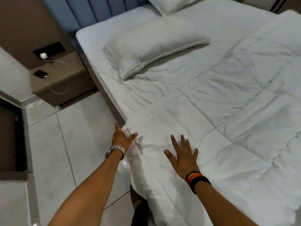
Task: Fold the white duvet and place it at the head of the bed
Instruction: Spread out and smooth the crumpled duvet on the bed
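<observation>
The white quilted duvet point(219, 111) lies spread flat over most of the bed, its near corner hanging over the bed's side edge. My left hand point(122, 136), with a metal watch on the wrist, is at that corner, thumb on top and fingers under the duvet's edge. Lying flat on the duvet a little to the right is my right hand point(184, 155), fingers spread, with dark bands on the wrist. The head of the bed point(91, 36), against a blue padded headboard point(91, 12), shows bare white sheet.
Two white pillows lie at the head end, one point(151, 49) near the bed's side and another point(175, 4) at the top. A brown bedside table point(65, 82) holds a phone point(40, 73) on a charging cable. Pale tiled floor point(65, 152) runs along the bed.
</observation>
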Demonstrator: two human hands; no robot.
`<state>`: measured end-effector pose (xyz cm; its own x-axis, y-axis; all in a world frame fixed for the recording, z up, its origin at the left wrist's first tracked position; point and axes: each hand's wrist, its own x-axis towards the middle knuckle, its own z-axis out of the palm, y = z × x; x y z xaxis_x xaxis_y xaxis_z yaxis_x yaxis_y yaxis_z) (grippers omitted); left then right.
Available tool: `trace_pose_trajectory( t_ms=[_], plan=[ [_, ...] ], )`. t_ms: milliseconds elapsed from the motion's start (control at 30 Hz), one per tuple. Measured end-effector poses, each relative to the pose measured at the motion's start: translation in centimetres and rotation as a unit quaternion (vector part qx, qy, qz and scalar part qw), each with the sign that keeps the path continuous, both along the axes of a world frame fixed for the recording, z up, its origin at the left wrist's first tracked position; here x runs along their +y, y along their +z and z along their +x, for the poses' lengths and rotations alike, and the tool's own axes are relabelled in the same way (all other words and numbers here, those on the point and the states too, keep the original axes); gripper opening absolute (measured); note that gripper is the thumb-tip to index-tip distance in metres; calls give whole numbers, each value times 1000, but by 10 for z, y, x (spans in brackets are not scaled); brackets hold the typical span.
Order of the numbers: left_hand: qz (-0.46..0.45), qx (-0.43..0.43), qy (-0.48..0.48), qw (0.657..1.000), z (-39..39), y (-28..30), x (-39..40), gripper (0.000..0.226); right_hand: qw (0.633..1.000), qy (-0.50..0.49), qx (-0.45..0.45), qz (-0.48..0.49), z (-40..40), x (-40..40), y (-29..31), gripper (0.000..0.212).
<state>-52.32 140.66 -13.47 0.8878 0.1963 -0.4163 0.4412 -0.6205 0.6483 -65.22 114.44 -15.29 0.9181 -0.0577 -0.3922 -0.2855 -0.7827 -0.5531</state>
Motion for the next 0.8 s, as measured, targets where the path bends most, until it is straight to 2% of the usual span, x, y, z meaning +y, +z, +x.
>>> trace_pose_trajectory(
  t_ms=[100,200,267,367,467,567,700,800],
  plan=[
    [-10,47,-71,996,60,-36,7,151,996,-46,49,-59,13,27,-31,81],
    [1,40,-96,995,79,-51,6,159,988,-58,76,-120,21,37,-41,80],
    [-7,46,-118,992,85,-55,11,150,983,-79,94,-134,26,51,-44,80],
    [-15,26,-184,983,93,-41,20,123,978,-123,105,-133,31,63,-38,81],
    [-17,-9,-190,982,107,-18,47,113,978,-164,78,-101,33,83,-29,81],
    [24,0,-187,982,109,-8,94,118,979,-171,47,-101,16,123,-26,81],
    [100,93,-214,967,102,-6,112,139,975,-156,114,-114,-23,163,-30,80],
    [153,42,-263,952,93,0,93,140,968,-233,61,-75,-36,168,-17,81]
  ],
)
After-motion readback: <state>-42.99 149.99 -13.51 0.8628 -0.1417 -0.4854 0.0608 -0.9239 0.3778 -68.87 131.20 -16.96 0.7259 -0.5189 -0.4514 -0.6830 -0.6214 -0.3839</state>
